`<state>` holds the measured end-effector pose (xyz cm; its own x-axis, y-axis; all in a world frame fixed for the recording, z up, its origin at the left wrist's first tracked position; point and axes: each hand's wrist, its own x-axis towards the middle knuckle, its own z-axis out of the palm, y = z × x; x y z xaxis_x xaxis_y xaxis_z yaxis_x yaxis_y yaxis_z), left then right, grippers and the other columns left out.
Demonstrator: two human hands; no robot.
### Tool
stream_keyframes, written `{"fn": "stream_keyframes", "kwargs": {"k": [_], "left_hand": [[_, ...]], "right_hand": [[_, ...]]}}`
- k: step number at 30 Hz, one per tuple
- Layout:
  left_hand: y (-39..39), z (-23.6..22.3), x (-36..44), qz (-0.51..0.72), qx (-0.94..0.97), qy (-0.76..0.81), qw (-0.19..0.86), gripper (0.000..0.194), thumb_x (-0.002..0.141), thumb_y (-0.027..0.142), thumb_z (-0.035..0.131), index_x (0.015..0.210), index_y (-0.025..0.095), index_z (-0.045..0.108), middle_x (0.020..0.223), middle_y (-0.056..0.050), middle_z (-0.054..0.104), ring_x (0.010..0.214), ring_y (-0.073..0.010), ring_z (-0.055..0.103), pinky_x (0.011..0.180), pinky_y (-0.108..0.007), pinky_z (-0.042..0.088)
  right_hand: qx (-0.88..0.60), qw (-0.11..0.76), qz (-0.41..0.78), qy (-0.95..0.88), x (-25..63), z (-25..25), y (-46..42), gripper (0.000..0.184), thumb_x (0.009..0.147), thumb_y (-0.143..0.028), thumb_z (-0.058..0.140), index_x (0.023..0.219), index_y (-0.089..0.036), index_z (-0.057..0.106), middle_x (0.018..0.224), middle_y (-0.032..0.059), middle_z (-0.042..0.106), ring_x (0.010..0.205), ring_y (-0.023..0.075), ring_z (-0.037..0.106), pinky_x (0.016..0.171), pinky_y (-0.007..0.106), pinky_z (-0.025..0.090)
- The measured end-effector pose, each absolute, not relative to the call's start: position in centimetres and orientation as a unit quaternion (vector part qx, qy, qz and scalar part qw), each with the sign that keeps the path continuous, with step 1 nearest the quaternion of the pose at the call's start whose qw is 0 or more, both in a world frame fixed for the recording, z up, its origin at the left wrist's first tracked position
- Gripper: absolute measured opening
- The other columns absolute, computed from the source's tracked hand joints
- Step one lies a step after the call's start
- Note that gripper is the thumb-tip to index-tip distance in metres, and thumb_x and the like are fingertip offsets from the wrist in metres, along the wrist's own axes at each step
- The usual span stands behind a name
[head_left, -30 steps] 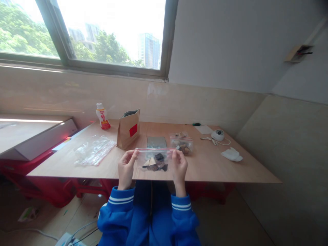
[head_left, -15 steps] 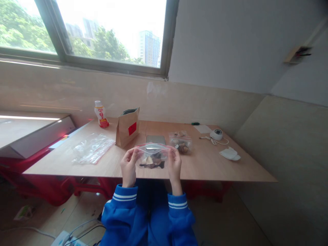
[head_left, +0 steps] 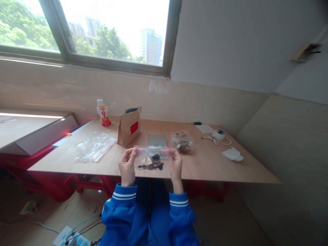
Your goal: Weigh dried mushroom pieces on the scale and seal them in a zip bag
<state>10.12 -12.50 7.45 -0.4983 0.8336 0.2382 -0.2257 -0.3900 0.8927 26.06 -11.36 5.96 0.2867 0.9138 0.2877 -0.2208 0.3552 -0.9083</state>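
A clear zip-lock bag (head_left: 151,162) with dark and pale dried pieces in it hangs between my hands, over the front part of the table. My left hand (head_left: 127,165) pinches its top left corner. The top right corner is pinched by my right hand (head_left: 175,167). The bag's red-lined mouth is pulled straight, its two edges close together. Just behind the bag lies a flat silver scale (head_left: 157,140), partly covered by it. Another filled zip-lock bag (head_left: 182,144) rests on the table to the right of the scale.
An upright brown paper pouch (head_left: 129,128) with a red label stands behind my left hand, near a white-and-red bottle (head_left: 103,113). Several empty plastic bags (head_left: 96,148) lie at left. To the right are a white camera with a cable (head_left: 218,134) and a crumpled tissue (head_left: 232,154).
The zip-lock bag's mouth, bowed apart before, is now stretched straight with its edges together. My hands have spread slightly apart, and the view has shifted a little.
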Motion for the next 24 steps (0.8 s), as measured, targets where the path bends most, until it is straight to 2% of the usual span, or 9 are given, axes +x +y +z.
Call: {"fn": "stream_keyframes", "kwargs": {"k": [5,9,12,15,20,24], "left_hand": [[-12.0,7.1,10.1,0.778,0.312,0.412,0.358,0.024,0.071,0.036,0.07,0.081,0.015,0.065,0.072,0.0,0.067,0.073,-0.0139,0.062,0.077,-0.028,0.047],[-11.7,7.1,10.1,0.774,0.298,0.379,0.411,0.026,0.072,0.038,0.069,0.083,0.016,0.063,0.075,0.0,0.065,0.073,-0.0115,0.06,0.076,-0.024,0.045],[-11.8,7.3,10.2,0.755,0.315,0.351,0.457,0.027,0.07,0.039,0.07,0.085,0.017,0.063,0.079,0.0,0.065,0.076,-0.0112,0.059,0.077,-0.023,0.044],[-12.0,7.5,10.3,0.731,0.346,0.371,0.457,0.03,0.065,0.035,0.075,0.086,0.017,0.065,0.083,0.0,0.066,0.077,-0.0112,0.058,0.075,-0.023,0.043],[-11.8,7.1,10.1,0.711,0.329,0.409,0.468,0.035,0.061,0.036,0.077,0.087,0.014,0.069,0.078,-0.002,0.066,0.069,-0.0108,0.055,0.067,-0.023,0.041],[-11.6,6.9,9.8,0.697,0.318,0.394,0.508,0.034,0.059,0.036,0.078,0.082,0.014,0.071,0.077,-0.003,0.067,0.073,-0.0126,0.056,0.069,-0.024,0.042]], "right_hand": [[-0.385,0.678,0.432,-0.453,26.1,6.3,-11.6,0.024,0.078,-0.04,0.065,0.086,-0.017,0.062,0.086,0.0074,0.074,0.086,0.0222,0.07,0.083,0.035,0.052],[-0.385,0.667,0.435,-0.466,26.1,6.7,-12.0,0.024,0.077,-0.037,0.067,0.088,-0.016,0.064,0.089,0.0077,0.074,0.089,0.0225,0.069,0.085,0.036,0.052],[-0.384,0.684,0.423,-0.453,26.0,7.0,-12.1,0.022,0.079,-0.037,0.064,0.086,-0.016,0.064,0.085,0.0069,0.075,0.085,0.0216,0.07,0.083,0.035,0.053],[-0.385,0.696,0.411,-0.445,25.9,7.3,-12.1,0.021,0.079,-0.037,0.064,0.084,-0.016,0.064,0.08,0.0059,0.074,0.08,0.0209,0.07,0.08,0.034,0.054],[-0.401,0.698,0.393,-0.445,26.0,7.7,-12.3,0.022,0.078,-0.038,0.065,0.082,-0.016,0.065,0.078,0.0053,0.074,0.077,0.0195,0.069,0.078,0.033,0.054],[-0.415,0.696,0.387,-0.439,26.0,7.6,-12.3,0.022,0.077,-0.038,0.066,0.082,-0.016,0.066,0.077,0.0049,0.073,0.075,0.0184,0.068,0.076,0.032,0.053]]}}
